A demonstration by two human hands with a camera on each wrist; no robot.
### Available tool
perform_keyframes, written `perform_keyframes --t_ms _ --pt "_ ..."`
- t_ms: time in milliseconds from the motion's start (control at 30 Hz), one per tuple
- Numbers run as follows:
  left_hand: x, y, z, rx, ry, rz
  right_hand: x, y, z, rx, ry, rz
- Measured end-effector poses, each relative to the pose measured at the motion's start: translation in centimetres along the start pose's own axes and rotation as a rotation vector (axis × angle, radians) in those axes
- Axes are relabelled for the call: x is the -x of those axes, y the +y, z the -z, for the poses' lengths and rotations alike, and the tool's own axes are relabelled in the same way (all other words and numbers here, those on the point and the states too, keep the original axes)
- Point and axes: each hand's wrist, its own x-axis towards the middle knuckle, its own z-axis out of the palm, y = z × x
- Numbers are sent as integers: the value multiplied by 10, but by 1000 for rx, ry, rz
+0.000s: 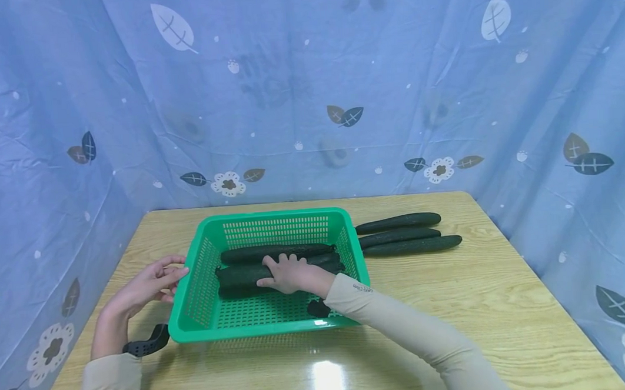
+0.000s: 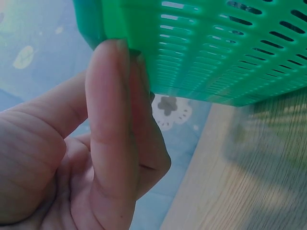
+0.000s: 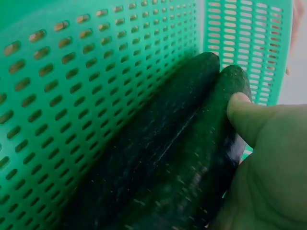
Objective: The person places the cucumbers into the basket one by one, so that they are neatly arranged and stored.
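Note:
A green plastic basket (image 1: 277, 325) with slotted walls stands on the table and holds several dark green cucumbers (image 1: 273, 253), laid side by side. At the basket's left rim is my left hand (image 1: 150, 286). Its fingertips touch the outside of the rim, and the left wrist view shows the fingers (image 2: 109, 96) mostly straight against it. Inside the basket my right hand (image 1: 295, 275) grips a cucumber (image 3: 192, 167). The thumb (image 3: 242, 110) presses on its side near one end, while the other fingers are largely hidden in the right wrist view. Another cucumber (image 3: 153, 129) lies alongside it.
Three more cucumbers (image 1: 410, 246) lie on the wooden table (image 1: 456, 305) to the right of the basket, close to its wall. A blue patterned curtain (image 1: 297, 101) surrounds the table at the back and sides. A black wrist device (image 1: 149, 342) hangs below the left wrist.

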Motion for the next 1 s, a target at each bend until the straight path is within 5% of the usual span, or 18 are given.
perform_keyframes --t_ms 433,1000 --pt "0 -1 0 1 2 -2 4 4 1 6 3 69" --pt "1 3 -2 1 -14 -28 20 42 5 -3 15 163"
